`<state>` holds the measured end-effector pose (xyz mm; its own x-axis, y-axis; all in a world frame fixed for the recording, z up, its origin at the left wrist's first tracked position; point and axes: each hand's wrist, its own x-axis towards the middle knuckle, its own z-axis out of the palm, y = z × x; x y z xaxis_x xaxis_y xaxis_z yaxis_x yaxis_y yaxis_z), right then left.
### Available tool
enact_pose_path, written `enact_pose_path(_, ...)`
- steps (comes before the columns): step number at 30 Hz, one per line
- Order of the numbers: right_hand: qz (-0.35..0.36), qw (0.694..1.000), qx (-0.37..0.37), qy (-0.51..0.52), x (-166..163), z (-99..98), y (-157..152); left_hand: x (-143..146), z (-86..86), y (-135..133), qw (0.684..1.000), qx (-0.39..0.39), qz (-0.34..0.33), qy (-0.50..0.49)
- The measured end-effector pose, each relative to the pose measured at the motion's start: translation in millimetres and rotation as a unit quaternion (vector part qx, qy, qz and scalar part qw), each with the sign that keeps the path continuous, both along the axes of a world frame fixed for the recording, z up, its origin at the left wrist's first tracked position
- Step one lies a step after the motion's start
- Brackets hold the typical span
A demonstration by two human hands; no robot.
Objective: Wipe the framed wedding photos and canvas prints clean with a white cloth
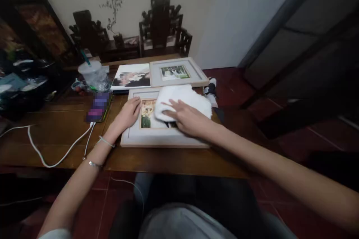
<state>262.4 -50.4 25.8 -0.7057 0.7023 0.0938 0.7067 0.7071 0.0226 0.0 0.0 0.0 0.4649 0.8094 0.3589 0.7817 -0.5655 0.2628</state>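
A light-coloured picture frame (165, 140) lies flat on the wooden table before me, with a small photo (146, 121) in its middle. My left hand (129, 112) rests on the frame's left side, fingers lying on its surface and thumb a little apart. Under the fingers of my right hand (186, 117) is a folded white cloth (182, 97), pressed on the frame and hiding the upper right of the photo. Behind it lie a second framed photo (200, 75) and a white-edged photo panel (134, 68), side by side.
A phone (98, 106) with a white cable (45, 162) lies left of the frame. Beyond it stands a plastic cup (89, 69) with a straw, next to crumpled clear plastic (101, 82). Dark carved chairs (161, 22) stand by the wall. Clutter fills the far left.
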Motion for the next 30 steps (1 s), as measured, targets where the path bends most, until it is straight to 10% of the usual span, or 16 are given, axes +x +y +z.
enact_pose_path(6, -0.096, 0.994, 0.032, -0.040, -24, 6.3, 50, -3, -3.2, 1, 1.000, -0.003, 0.009, 0.004)
enact_pose_path(21, 0.055, 0.988, -0.119, -0.079, -3, 41.6, -77, -3, -4.3, -2, 1.000, -0.013, 0.025, 0.001)
enact_pose_path(30, 0.008, 0.996, -0.088, -0.011, -6, 15.3, -32, -2, -4.9, -3, 1.000, -0.007, 0.018, 0.006)
